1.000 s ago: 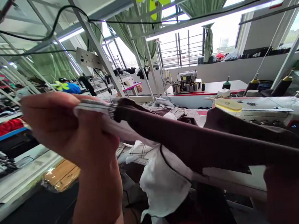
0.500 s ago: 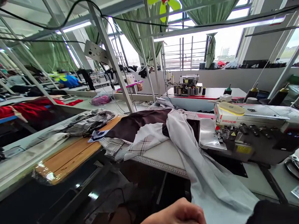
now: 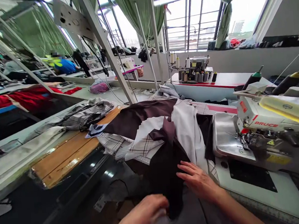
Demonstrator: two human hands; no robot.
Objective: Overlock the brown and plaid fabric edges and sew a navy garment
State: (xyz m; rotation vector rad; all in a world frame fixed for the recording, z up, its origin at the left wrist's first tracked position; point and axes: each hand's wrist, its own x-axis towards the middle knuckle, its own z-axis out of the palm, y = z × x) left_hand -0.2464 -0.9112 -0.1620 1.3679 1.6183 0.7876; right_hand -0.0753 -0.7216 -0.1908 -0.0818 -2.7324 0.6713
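Dark brown fabric (image 3: 168,168) hangs over the table's front edge toward me. My right hand (image 3: 198,180) lies on its right side with the fingers stretched out and slightly apart. Lower down, my left hand (image 3: 145,212) is closed at the cloth's left edge, its fingers curled and a little blurred. A bit of pale cloth (image 3: 160,221) shows just under that hand, and which layer the fingers pinch is hard to make out. Behind lie white fabric (image 3: 187,130), checked fabric (image 3: 143,144) and a dark brown heap (image 3: 142,114).
An overlock sewing machine (image 3: 264,128) marked BRUCE stands close on the right, its metal plate beside the cloth. A wooden board (image 3: 68,155) lies at left. A slanted metal post (image 3: 110,57) rises behind the heap. Another person (image 3: 65,65) sits far left.
My right hand has come into view onto the cloth. Dark brown fabric now lies where the white fabric hung down in front. My left hand has moved left, and the view has tilted down.
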